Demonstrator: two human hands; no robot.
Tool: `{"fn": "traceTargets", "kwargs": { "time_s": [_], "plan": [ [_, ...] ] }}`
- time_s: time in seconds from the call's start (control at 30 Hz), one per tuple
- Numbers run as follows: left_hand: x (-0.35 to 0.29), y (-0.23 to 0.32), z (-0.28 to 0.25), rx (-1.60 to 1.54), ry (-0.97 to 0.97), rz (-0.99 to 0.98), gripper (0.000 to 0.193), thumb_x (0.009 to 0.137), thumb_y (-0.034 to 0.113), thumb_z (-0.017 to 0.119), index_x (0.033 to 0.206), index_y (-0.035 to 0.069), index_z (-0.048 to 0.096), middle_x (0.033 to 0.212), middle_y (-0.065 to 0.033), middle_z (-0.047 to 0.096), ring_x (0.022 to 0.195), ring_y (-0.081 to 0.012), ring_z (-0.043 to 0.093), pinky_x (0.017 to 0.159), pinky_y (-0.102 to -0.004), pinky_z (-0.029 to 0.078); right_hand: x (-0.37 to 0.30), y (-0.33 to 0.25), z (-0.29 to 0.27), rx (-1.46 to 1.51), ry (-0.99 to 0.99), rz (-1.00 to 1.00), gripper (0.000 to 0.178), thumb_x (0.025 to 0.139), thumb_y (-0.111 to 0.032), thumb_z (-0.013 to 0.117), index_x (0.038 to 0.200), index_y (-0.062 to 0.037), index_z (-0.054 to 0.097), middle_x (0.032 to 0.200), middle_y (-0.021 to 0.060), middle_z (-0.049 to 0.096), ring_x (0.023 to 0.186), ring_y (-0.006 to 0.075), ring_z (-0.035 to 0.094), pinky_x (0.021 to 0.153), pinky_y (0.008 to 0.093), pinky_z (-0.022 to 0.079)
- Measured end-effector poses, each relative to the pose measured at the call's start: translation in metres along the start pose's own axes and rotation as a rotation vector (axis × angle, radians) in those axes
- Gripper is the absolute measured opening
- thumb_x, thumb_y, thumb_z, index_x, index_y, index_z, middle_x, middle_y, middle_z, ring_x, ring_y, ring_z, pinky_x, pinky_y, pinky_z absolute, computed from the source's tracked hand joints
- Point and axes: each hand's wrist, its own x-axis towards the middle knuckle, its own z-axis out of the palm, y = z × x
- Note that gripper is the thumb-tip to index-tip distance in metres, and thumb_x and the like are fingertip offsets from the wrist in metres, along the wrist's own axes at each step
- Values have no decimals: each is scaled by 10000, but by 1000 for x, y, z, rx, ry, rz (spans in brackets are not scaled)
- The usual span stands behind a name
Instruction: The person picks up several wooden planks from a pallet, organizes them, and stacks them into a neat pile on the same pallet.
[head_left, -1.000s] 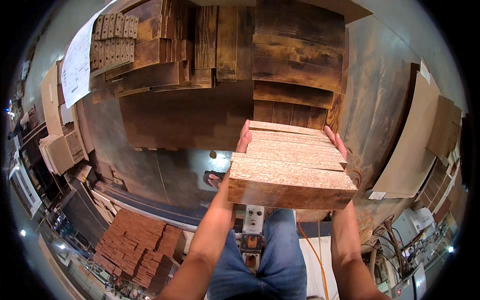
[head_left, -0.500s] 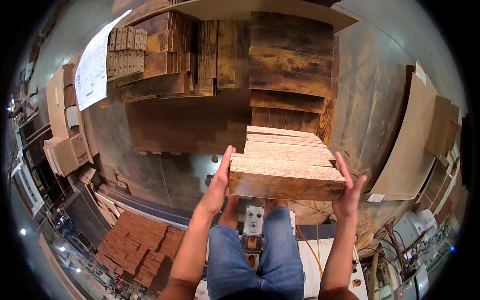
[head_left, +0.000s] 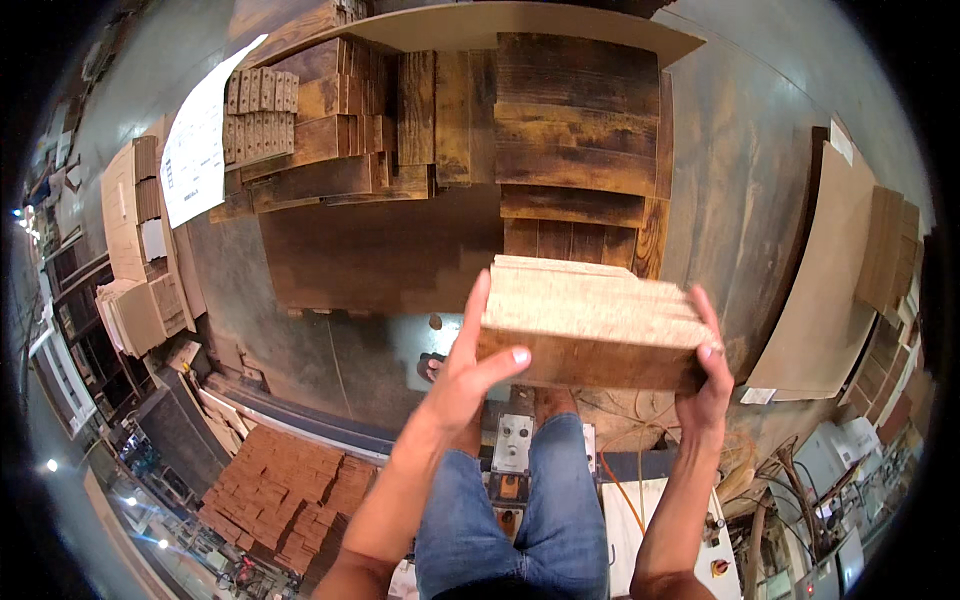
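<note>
A stack of wood-grain boards [head_left: 600, 357] with pale chipboard edges facing up is held between my two hands, in front of my knees. My left hand [head_left: 468, 365] presses its left end, thumb lying over the brown front face. At the right end my right hand [head_left: 709, 372] grips it, fingers along the side and thumb at the front corner. The board edges are now nearly even along the front. Beyond them lie flat dark wood-grain panels [head_left: 580, 115].
Several small drilled blocks [head_left: 262, 92] sit at the far left beside a white printed sheet [head_left: 197, 140]. Reddish-brown strips [head_left: 270, 485] are piled at the lower left. A cardboard sheet [head_left: 825, 290] lies at the right. A control box [head_left: 513, 443] stands between my legs.
The board stack has shifted slightly right, and its edges look more even. My hands have gone from flat palms at the ends to thumbs wrapped over the front.
</note>
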Motion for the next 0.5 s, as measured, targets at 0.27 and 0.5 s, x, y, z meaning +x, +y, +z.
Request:
{"fn": "traceTargets", "kwargs": {
  "time_s": [0.27, 0.5],
  "plan": [
    [105, 4, -19, -60, 9, -120, 953, 749, 270, 654, 1449, 9, 62, 1399, -153, 326, 1312, -236, 256, 1087, -354, 137, 97, 8, 0, -19, -22, 91, 709, 752, -284, 609, 1378, -50, 372, 1341, 106, 422, 1233, 229, 387, 1044, 323, 267],
    [163, -36, -44, -132, 1, -102, 963, 721, 278, 669, 1449, 31, 88, 1420, -149, 297, 1328, -261, 213, 1088, -378, 110, 159, 40, -7, -26, 22, 130, 805, 738, -225, 639, 1411, -5, 257, 1309, 147, 416, 1179, 248, 431, 989, 345, 355]
  ]
}}
